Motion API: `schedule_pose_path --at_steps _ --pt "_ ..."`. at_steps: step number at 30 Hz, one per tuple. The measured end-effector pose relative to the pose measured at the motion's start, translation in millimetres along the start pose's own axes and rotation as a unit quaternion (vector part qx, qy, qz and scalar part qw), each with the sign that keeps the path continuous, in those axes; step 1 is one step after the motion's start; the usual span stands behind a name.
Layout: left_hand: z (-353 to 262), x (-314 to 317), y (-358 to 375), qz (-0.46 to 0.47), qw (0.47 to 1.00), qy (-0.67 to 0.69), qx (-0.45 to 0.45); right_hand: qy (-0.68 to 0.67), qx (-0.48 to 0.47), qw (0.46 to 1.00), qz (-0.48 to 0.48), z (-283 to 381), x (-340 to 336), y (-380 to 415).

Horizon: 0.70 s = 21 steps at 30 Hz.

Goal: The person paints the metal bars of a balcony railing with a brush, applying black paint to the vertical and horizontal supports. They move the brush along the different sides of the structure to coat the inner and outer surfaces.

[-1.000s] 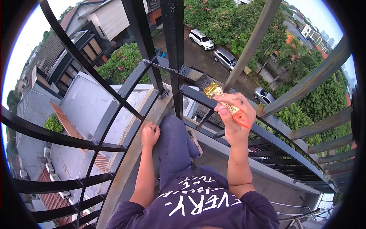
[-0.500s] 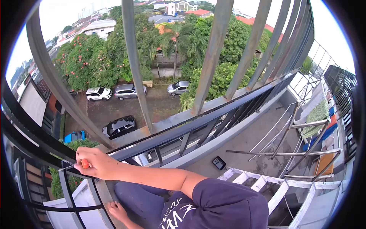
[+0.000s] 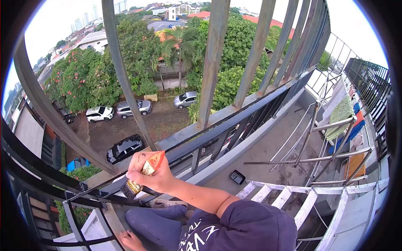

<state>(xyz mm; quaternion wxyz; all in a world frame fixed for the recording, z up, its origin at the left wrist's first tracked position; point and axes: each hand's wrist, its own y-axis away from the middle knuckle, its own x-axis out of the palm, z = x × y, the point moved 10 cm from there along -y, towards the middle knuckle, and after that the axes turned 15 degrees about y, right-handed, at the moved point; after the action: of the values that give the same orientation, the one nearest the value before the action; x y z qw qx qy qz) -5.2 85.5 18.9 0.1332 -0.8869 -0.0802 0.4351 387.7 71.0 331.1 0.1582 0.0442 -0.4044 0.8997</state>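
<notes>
My right hand (image 3: 153, 178) is closed around a paintbrush (image 3: 154, 162) with an orange handle, a pale label and a gold-coloured ferrule. The dark bristles (image 3: 130, 189) point down and left, near the black metal railing (image 3: 86, 200). Wet-looking black covers the joint of that railing, and dark specks mark my fingers. Lower down, my left hand (image 3: 130, 240) rests at the concrete ledge (image 3: 112, 221) beside my bent leg (image 3: 153, 226), its fingers spread and holding nothing visible.
Tall bare metal bars (image 3: 213, 62) rise from a rail, with a street and parked cars far below. To the right lie a paint-spotted ladder (image 3: 305, 209), a metal drying rack (image 3: 335, 125) with cloths, and a small dark rectangular object (image 3: 238, 176) on the floor.
My right hand has drawn back from the railing joint, rightward, and turned so the brush's handle and bristles show. The view has shifted slightly. My left hand stays by the ledge.
</notes>
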Motion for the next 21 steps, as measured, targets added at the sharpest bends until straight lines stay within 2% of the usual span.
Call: schedule_pose_path --at_steps 3,5,12,15,21 --pt "9 7 1 0.003 0.999 -0.014 0.03 0.021 0.014 0.999 -0.035 -1 -8 2" --pt "1 2 0 0.008 1.0 -0.001 0.014 0.053 0.021 0.997 -0.055 2 -10 2" --pt "21 11 3 0.004 0.999 -0.008 0.031 0.07 0.001 0.996 -0.05 5 -3 4" --pt "29 11 6 -0.028 0.999 -0.008 0.023 0.098 -0.007 0.995 -0.035 7 2 6" --pt "1 -1 -1 0.016 0.999 0.005 -0.048 0.131 -0.022 0.991 -0.029 10 7 6"
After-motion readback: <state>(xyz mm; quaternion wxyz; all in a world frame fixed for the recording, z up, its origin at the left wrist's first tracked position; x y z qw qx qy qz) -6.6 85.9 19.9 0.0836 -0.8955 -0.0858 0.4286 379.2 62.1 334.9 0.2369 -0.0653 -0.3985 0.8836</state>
